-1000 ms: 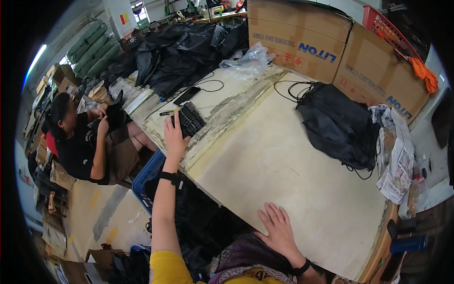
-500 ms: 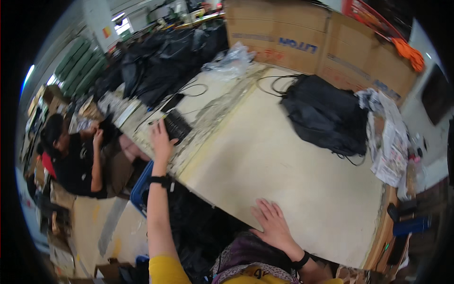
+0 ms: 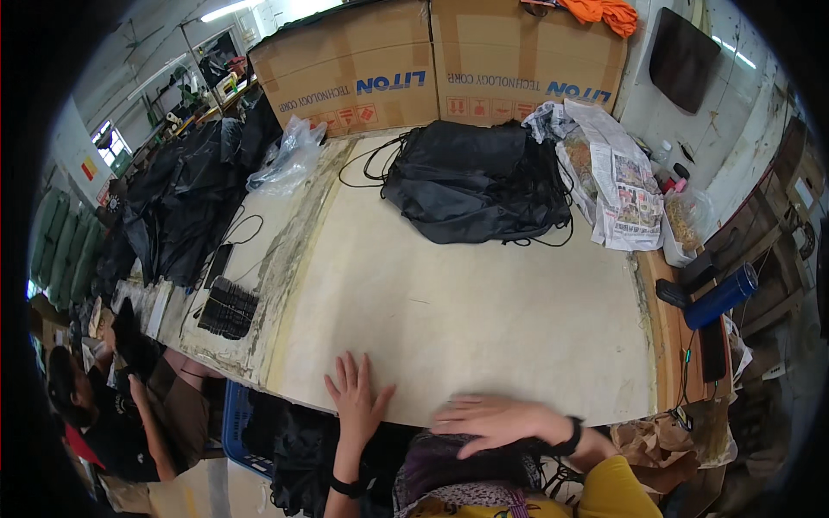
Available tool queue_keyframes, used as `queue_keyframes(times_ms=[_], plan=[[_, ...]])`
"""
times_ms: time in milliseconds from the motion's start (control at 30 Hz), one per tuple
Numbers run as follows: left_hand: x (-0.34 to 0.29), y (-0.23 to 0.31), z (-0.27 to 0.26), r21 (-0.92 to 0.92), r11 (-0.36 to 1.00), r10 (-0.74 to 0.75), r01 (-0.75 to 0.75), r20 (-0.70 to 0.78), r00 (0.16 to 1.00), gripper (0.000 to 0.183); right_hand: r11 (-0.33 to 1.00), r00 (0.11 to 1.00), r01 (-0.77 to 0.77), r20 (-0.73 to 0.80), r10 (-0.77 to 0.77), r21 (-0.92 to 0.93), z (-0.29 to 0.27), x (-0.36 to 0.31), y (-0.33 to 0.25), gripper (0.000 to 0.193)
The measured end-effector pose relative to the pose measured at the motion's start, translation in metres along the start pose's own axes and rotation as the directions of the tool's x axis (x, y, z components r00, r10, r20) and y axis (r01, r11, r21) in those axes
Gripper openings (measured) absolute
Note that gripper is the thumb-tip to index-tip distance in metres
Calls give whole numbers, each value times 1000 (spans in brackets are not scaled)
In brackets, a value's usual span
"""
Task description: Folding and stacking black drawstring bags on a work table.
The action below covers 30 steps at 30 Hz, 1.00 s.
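My left hand (image 3: pixel 357 399) lies near the front edge of the pale worktable (image 3: pixel 466 319), fingers spread and holding nothing. Close to my body, my right hand (image 3: pixel 492 421) is over the same edge, its fingers stretched out flat toward the left and slightly blurred; nothing is in it. At the far middle of the table rests a pile of black fabric bags (image 3: pixel 475 181) with thin black cords trailing from both sides. A block of small black pieces in rows (image 3: pixel 229 308) lies on the left part of the table, beside a black phone-like slab (image 3: pixel 218 265).
Tall cardboard boxes (image 3: pixel 363 91) wall the back. Crumpled clear plastic (image 3: pixel 292 160) and black sheeting (image 3: pixel 186 186) lie at left. Newspaper (image 3: pixel 626 186) and a blue bottle (image 3: pixel 721 298) stand at right. A seated person (image 3: pixel 121 423) works at lower left; a blue crate (image 3: pixel 242 432) is below the table.
My left hand has left the block of black pieces and come back to the table's front edge. My right hand has turned leftward and drawn nearer my body. The view has swung left.
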<state>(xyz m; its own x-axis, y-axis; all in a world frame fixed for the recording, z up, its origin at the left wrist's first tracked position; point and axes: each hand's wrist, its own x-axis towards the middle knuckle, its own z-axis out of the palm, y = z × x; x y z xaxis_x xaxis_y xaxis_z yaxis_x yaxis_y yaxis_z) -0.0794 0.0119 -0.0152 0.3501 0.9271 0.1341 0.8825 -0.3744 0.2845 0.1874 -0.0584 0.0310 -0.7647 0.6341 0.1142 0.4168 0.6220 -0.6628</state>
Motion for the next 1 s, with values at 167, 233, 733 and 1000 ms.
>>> queue_keyframes(times_ms=[167, 233, 733, 1000], plan=[[1, 1, -3, 39, 998, -42, 47, -119, 992, 74, 981, 978, -192, -80, 190, -8, -127, 16, 42, 41], [3, -6, 2, 191, 981, -2, 21, -102, 995, 77, 972, 891, -212, -390, 233, 98, -176, 46, 102, 27], [228, 72, -30, -319, 826, 563, -464, 506, 653, 80, 682, 442, -705, -632, 636, 194, -266, 164, 252, 32], [322, 142, 46, -88, 913, 409, -399, 221, 886, 74, 643, 17, -762, -990, 139, 77, -348, 97, 258, 21]])
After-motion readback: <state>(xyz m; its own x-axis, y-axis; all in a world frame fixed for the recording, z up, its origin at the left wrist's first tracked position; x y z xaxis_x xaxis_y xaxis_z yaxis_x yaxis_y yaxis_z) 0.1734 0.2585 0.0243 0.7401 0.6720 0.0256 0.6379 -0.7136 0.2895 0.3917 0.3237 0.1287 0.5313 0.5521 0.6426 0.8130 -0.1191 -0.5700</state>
